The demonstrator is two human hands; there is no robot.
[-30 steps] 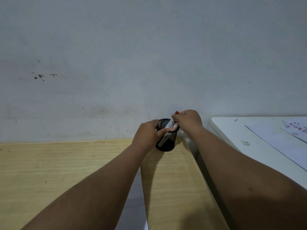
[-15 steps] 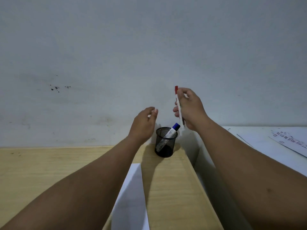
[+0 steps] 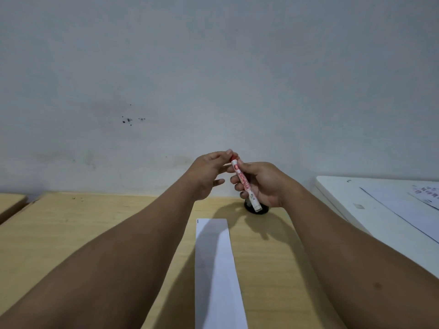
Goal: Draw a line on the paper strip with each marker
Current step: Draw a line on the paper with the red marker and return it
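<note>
My right hand grips a white marker with red print and a red cap, held upright and slightly tilted above the table. My left hand pinches the red cap at the marker's top with thumb and forefinger. A long white paper strip lies on the wooden table between my forearms, with a small dark mark at its far left corner. The black mesh pen cup stands behind the strip, mostly hidden by my right hand and the marker.
A white table with printed sheets adjoins on the right. A grey wall rises directly behind both tables. Another wooden surface shows at the far left edge.
My right hand lifted the red marker out of the cup and brought it nearer. My left hand left the cup and now pinches the marker's cap. The view tilted down, showing more paper strip.
</note>
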